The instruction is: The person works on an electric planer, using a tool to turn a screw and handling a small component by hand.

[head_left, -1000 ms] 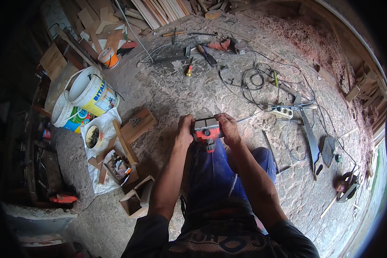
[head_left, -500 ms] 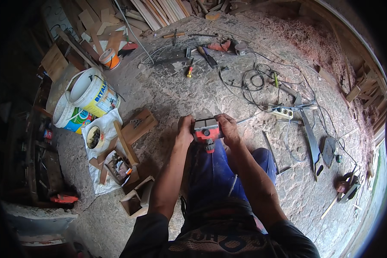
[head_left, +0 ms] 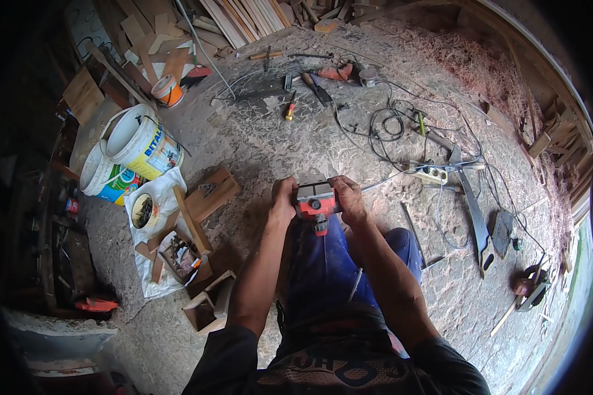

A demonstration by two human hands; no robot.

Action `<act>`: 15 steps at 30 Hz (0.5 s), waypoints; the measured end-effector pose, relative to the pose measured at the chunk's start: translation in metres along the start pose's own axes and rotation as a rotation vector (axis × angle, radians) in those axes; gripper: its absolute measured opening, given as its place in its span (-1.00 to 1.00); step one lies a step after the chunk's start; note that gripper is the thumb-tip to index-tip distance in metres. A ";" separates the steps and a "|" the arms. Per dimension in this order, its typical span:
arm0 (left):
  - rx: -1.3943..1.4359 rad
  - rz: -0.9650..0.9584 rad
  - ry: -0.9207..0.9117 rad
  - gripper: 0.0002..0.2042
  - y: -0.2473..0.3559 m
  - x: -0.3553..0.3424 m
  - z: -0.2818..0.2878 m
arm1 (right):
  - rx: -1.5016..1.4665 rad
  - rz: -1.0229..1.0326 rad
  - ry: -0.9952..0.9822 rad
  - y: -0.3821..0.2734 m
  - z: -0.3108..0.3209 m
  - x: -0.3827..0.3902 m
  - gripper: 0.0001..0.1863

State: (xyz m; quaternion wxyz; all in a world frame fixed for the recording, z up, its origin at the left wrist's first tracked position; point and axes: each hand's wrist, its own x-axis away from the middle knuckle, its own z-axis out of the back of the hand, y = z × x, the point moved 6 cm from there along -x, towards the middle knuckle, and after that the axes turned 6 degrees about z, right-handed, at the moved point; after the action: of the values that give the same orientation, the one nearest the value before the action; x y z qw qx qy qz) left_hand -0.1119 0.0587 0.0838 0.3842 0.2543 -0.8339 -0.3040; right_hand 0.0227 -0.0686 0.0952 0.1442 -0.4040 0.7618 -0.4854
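Note:
Between my two hands is a red electric hand planer (head_left: pixel 317 205), held above my lap with its flat grey metal sole tilted up. A black round part and a red and black knob show on its near end. My left hand (head_left: pixel 284 198) closes round the left side of the planer. My right hand (head_left: pixel 350 200) grips its right side, fingers partly hidden behind the body. Beneath it are my blue trousers (head_left: pixel 323 270). A grey cord (head_left: pixel 383 180) shows just right of my right hand and runs toward a white power strip (head_left: pixel 431 174).
Left stand white buckets (head_left: pixel 126 135), a cloth with small containers, and wooden pieces (head_left: pixel 207 194). Ahead lie a screwdriver (head_left: pixel 290 110) and a red angle grinder (head_left: pixel 336 72). Right are tangled cables, a handsaw (head_left: pixel 474 210) and a circular saw (head_left: pixel 532 288). Shavings (head_left: pixel 461 66) heap far right.

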 end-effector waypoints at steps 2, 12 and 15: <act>0.012 -0.006 0.000 -0.80 0.000 -0.001 0.002 | -0.003 -0.002 -0.002 0.001 -0.001 0.000 -0.87; -0.018 -0.008 0.030 -0.80 0.000 0.004 -0.001 | 0.015 0.023 -0.010 0.003 0.001 -0.002 -0.85; -0.023 -0.017 0.058 -0.81 -0.006 0.002 0.007 | 0.020 0.033 -0.006 0.003 0.000 -0.003 -0.85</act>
State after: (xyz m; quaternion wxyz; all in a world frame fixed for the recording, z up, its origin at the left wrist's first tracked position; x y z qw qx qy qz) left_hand -0.1172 0.0550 0.0772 0.4084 0.2655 -0.8168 -0.3092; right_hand 0.0229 -0.0662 0.0917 0.1587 -0.3915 0.7630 -0.4892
